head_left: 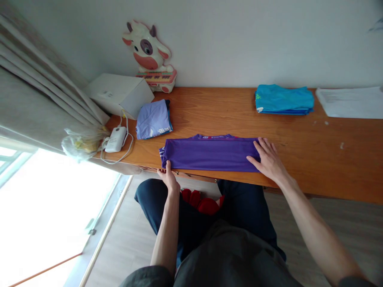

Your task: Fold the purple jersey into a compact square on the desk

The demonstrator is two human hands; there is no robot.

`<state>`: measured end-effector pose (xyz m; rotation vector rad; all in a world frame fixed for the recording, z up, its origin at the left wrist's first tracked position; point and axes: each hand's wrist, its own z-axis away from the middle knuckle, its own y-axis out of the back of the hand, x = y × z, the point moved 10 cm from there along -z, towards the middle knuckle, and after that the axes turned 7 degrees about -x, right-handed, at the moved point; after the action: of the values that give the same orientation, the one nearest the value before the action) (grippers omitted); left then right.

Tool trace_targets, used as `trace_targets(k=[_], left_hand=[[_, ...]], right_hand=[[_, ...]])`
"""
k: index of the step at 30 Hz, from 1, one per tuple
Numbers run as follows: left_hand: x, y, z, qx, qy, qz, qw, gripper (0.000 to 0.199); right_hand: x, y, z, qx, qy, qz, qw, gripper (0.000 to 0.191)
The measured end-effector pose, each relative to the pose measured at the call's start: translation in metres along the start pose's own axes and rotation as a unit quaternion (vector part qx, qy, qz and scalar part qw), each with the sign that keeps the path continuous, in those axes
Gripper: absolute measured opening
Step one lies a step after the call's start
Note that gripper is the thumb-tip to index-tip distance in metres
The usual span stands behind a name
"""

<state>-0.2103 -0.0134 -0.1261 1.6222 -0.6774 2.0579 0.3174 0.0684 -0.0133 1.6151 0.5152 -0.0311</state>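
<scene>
A purple shirt [209, 154] lies folded into a long strip near the front edge of the wooden table. Part of its collar shows along the back side, and a white-striped piece sticks out at the left end. At the strip's front left corner is my left hand [170, 178], thumb on top of the cloth and fingers curled at the table edge, apparently pinching the corner. My right hand [269, 161] rests flat on the right end, fingers spread, partly on the cloth and partly on the wood.
Left of the shirt are a folded lavender garment [153, 117], a white box [122, 93], a white device with a cable [116, 139] and a plastic bag [85, 143]. A cow toy keyboard [152, 59] stands behind. Folded blue clothes [284, 99] and white paper [350, 103] lie back right.
</scene>
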Motion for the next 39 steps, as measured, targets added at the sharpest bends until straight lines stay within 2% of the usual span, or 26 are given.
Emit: trace_targets(k=[3,5,7,10,12,14,15,17,19,21,24,27,33,36,39], left_hand=[[0.003,-0.001,0.001,-0.009,-0.006,-0.018,1.000,0.055],[0.005,-0.001,0.002,-0.010,-0.012,-0.016,1.000,0.055],[0.008,-0.001,0.003,-0.012,-0.015,-0.007,1.000,0.054],[0.009,-0.001,0.005,-0.017,-0.010,0.001,1.000,0.053],[0.009,-0.001,0.005,-0.018,-0.001,-0.001,1.000,0.053],[0.009,-0.001,0.007,-0.014,0.006,-0.005,1.000,0.053],[0.010,0.000,0.007,-0.014,0.008,-0.005,1.000,0.054],[0.011,0.000,0.009,-0.015,0.010,-0.002,1.000,0.052],[0.012,-0.001,0.010,-0.024,0.011,0.001,1.000,0.048],[0.012,-0.001,0.010,-0.036,0.011,-0.002,0.999,0.044],[0.011,0.001,0.009,-0.051,0.010,-0.009,0.999,0.045],[0.007,0.002,0.009,-0.057,0.015,-0.003,0.998,0.047],[-0.003,0.004,0.010,-0.039,0.042,-0.008,0.998,0.049],[-0.003,0.002,0.010,-0.057,0.047,-0.011,0.997,0.051],[0.004,0.000,0.011,-0.085,0.022,-0.032,0.996,0.054]], right_hand=[[-0.026,0.025,-0.005,0.072,0.017,-0.063,0.995,0.078],[-0.049,0.034,-0.011,0.090,0.037,-0.121,0.988,0.070],[-0.072,0.031,-0.021,0.067,0.050,-0.164,0.983,0.066],[-0.102,0.014,-0.036,0.003,0.060,-0.222,0.973,0.064],[-0.118,0.001,-0.046,-0.029,0.066,-0.307,0.949,0.062],[-0.134,-0.012,-0.056,-0.052,0.060,-0.446,0.892,0.061],[-0.141,-0.019,-0.061,-0.059,0.050,-0.525,0.847,0.060],[-0.157,-0.033,-0.072,-0.069,0.026,-0.667,0.742,0.058],[-0.174,-0.048,-0.083,-0.078,0.010,-0.754,0.652,0.057],[-0.185,-0.064,-0.093,-0.086,-0.007,-0.789,0.608,0.057],[-0.183,-0.089,-0.100,-0.081,-0.050,-0.796,0.597,0.063],[-0.176,-0.103,-0.101,-0.073,-0.068,-0.802,0.589,0.066],[-0.173,-0.105,-0.099,-0.066,-0.067,-0.808,0.581,0.063],[-0.174,-0.104,-0.097,-0.058,-0.068,-0.811,0.578,0.062],[-0.177,-0.101,-0.095,-0.061,-0.061,-0.805,0.588,0.062]])
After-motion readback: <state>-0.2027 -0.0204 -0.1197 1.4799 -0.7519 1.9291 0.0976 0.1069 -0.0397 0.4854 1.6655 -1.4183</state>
